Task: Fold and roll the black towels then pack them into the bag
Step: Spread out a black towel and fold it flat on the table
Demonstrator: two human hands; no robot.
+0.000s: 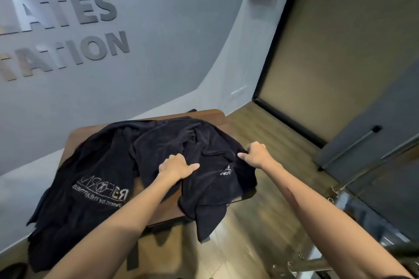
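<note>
Two black towels lie crumpled over a small brown wooden table (213,114). The left towel (90,179) carries a pale printed logo and hangs off the table's left and front edges. The right towel (199,147) is bunched in the middle and droops over the front right corner. My left hand (175,166) grips a fold of the right towel near its centre, fingers curled into the cloth. My right hand (255,154) grips the same towel's right edge above the table's right side. No bag is in view.
A grey wall with large raised letters (68,29) stands just behind the table. Wood flooring (260,222) lies to the right and front. A metal frame with rails (340,192) sits at the right, beside a dark glass door with a bar handle (353,142).
</note>
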